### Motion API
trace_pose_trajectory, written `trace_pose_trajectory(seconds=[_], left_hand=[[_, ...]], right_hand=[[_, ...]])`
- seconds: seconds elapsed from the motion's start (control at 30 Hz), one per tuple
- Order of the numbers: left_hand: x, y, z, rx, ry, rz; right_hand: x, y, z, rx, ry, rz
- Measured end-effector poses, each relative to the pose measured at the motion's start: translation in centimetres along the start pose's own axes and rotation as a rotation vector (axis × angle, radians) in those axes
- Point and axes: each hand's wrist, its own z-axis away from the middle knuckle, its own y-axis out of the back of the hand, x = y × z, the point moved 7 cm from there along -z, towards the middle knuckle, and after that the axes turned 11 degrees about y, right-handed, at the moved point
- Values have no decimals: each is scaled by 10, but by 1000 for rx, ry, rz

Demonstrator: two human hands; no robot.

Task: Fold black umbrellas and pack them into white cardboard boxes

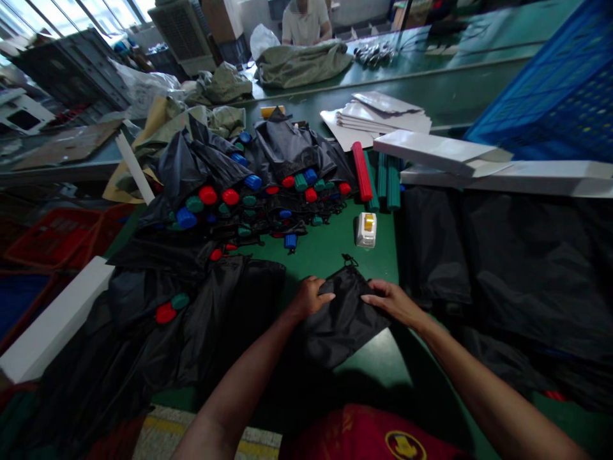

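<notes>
Between my hands a black drawstring bag (342, 319) lies over the green table, its gathered cord end pointing away from me. My left hand (309, 298) grips the bag's left side near the top, thumb on the cloth. On the opposite side my right hand (390, 300) pinches the cloth between thumb and fingers. Just beyond the bag sits a small white dispenser with a yellow part (366, 230). Past it lie a red ribbed tube (362, 171) and several green ribbed tubes (393, 184).
A heap of black bags (201, 160) with red, blue and green caps covers the left side. More black bags (527, 255) are stacked at right, below white boxes (435, 151). A blue crate (565, 89) stands far right. A person (307, 24) sits across the table.
</notes>
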Motion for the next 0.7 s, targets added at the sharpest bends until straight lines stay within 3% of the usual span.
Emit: trace_pose_trajectory(seconds=[0.1,0.17,0.27,0.37,0.43,0.6,0.7], left_hand=[[0,-2,10,33,67,-11],[3,-3,12,31,82,-13],[10,-7,14,-21,52,-3],[15,-5,18,-26,36,7],[12,5,23,63,91,-2],[0,39,60,493,273,-131],[0,22,81,463,161,-173]], right_hand=[[-13,1,-13,108,158,158],[-23,0,-17,132,244,129],[-31,-4,-18,86,263,37],[-29,5,-17,180,251,76],[-23,9,-19,233,222,93],[-25,7,-34,210,257,185],[-30,-1,-41,108,285,147]])
